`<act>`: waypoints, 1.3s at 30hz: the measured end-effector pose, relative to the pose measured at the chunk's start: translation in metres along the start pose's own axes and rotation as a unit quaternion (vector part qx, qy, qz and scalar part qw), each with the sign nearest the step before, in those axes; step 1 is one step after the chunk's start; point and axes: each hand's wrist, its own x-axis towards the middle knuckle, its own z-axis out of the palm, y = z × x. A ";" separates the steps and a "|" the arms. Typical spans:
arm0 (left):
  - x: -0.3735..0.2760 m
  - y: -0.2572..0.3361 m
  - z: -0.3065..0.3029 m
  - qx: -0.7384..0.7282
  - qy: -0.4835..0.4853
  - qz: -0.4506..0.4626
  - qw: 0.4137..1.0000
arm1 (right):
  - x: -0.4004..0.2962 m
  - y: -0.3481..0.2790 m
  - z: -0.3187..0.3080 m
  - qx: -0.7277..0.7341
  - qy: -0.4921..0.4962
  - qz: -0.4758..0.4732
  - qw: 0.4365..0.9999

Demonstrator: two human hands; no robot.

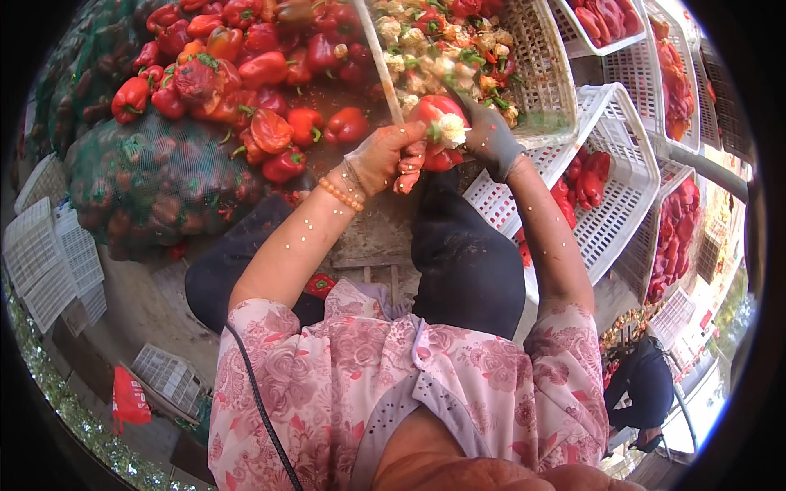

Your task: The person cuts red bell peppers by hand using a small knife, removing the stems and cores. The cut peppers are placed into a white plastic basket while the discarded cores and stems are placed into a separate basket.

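Note:
Between my hands is a red bell pepper (435, 112) with its pale seed core (452, 130) and green stem at its side. My left hand (384, 156), dusted with seeds and with a beaded bracelet at the wrist, has its fingers closed at the pepper's left edge; what they grip is unclear. My right hand (489, 138), in a grey glove, holds the pepper from the right. A dark blade-like shape (455, 95) shows blurred above that hand. Whole red peppers (264, 70) are heaped on the work surface at the upper left. Cut cores and stems (414, 40) lie beyond a pale bar (377, 58).
White plastic crates (617, 196) of red pepper pieces stand at the right. A beige crate wall (543, 67) borders the cores. Green mesh sacks of peppers (153, 184) lie at the left. Another person's dark-clothed legs (645, 380) show at the lower right.

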 end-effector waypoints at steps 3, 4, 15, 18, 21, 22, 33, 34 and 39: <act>-0.012 0.008 -0.006 0.170 0.042 -0.029 0.984 | 0.003 0.014 -0.012 0.010 -0.009 0.017 1.000; -0.016 0.010 -0.007 0.241 0.061 -0.036 0.968 | 0.004 0.009 -0.018 -0.002 -0.026 0.009 1.000; -0.052 0.007 0.009 0.792 0.193 0.098 0.570 | -0.003 0.018 -0.013 -0.088 -0.018 0.010 0.996; -0.076 -0.018 -0.047 0.762 0.272 0.103 0.579 | 0.000 0.021 -0.012 -0.111 -0.006 0.043 0.993; -0.065 -0.007 -0.053 0.595 0.297 0.187 0.723 | 0.000 0.014 -0.005 -0.093 -0.009 0.035 0.995; -0.056 0.004 -0.047 0.519 0.275 0.213 0.781 | 0.000 0.013 -0.005 -0.090 -0.012 0.043 0.995; 0.083 0.034 0.023 0.693 0.051 0.181 0.696 | -0.033 0.031 -0.030 0.053 0.107 0.032 0.992; 0.086 0.034 0.023 0.652 0.024 0.192 0.733 | -0.050 0.011 -0.041 0.094 0.104 0.048 0.989; 0.076 0.008 0.055 0.515 -0.056 0.201 0.831 | -0.112 0.007 -0.081 0.234 0.057 0.188 0.952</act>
